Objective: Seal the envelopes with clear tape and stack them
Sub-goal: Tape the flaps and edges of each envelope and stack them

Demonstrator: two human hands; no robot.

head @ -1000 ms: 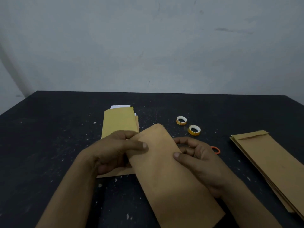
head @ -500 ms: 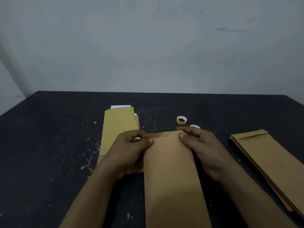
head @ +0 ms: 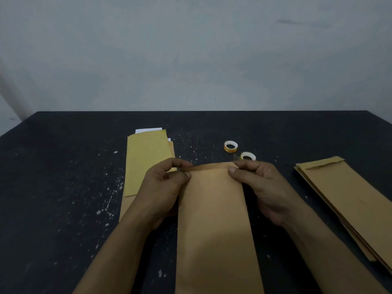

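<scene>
Pinching the far corners of a long brown paper envelope [head: 214, 219] at the black table's [head: 63, 187] near-edge middle: left hand [head: 167, 185] and right hand [head: 258, 185], thumbs on top, forefingers curled over the flap | white-cored tape roll [head: 247, 156] just beyond the right hand, second tape roll [head: 230, 146] behind it, orange print unreadable | brown envelope pile [head: 146, 160] left of centre, brown envelope stack [head: 347, 198] by the right edge
</scene>
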